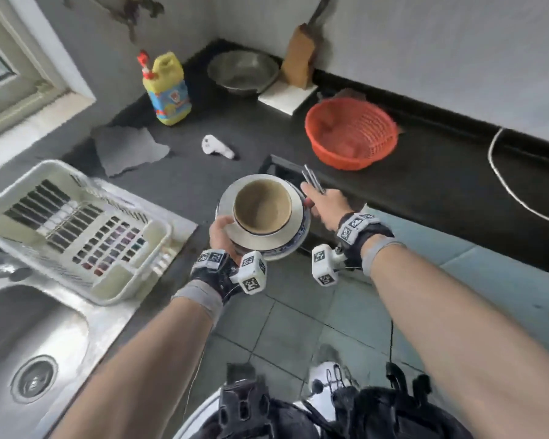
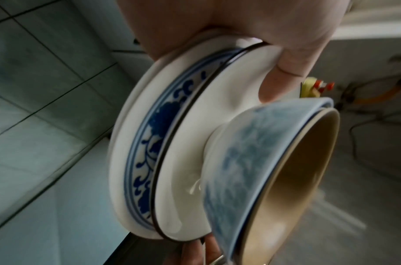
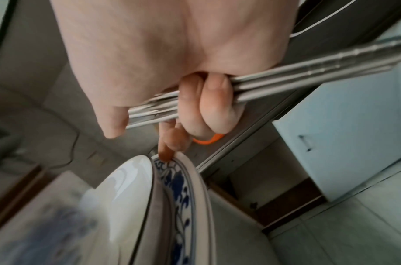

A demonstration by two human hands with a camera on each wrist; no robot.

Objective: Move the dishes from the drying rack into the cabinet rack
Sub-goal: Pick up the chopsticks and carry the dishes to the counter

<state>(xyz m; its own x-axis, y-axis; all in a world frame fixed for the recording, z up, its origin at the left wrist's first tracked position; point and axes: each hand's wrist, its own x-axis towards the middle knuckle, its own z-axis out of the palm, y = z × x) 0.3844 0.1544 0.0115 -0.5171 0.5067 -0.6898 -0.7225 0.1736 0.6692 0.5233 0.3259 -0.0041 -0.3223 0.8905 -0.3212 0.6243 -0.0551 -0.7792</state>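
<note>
Dark counter (image 1: 222, 147) below, I've got left hand (image 1: 222, 236) pinching 2 plates (image 2: 136, 143) plus a loose bowl (image 2: 274, 161), right hand (image 1: 325, 204) clutching chopsticks (image 3: 285, 84), so any tilt probably slides that bowl off.

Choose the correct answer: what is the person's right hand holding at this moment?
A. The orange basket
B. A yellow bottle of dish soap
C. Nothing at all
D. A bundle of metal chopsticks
D. In the right wrist view the fingers of the right hand are curled around a bundle of metal chopsticks, while the stacked dishes sit in the left hand.
</note>
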